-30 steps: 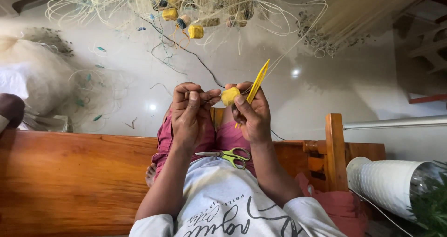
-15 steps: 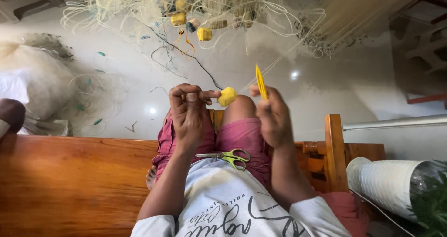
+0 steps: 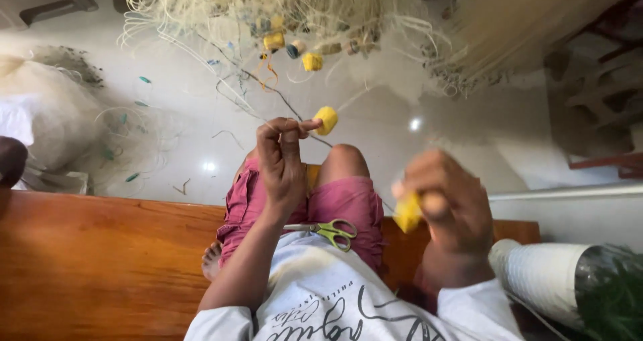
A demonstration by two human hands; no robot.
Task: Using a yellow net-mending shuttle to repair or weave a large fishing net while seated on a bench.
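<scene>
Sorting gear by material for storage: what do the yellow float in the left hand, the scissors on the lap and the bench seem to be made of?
Yellow float, pinched by the left hand: probably foam or soft plastic, matte and slightly rough. Scissors: shiny metal blades, yellow-green handles that look like plastic. Bench: wood, with visible grain and a glossy reddish-brown varnish.

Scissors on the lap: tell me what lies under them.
The scissors rest on pink shorts and the white shirt's edge. Their blade tips are hidden behind the left hand's wrist.
</scene>
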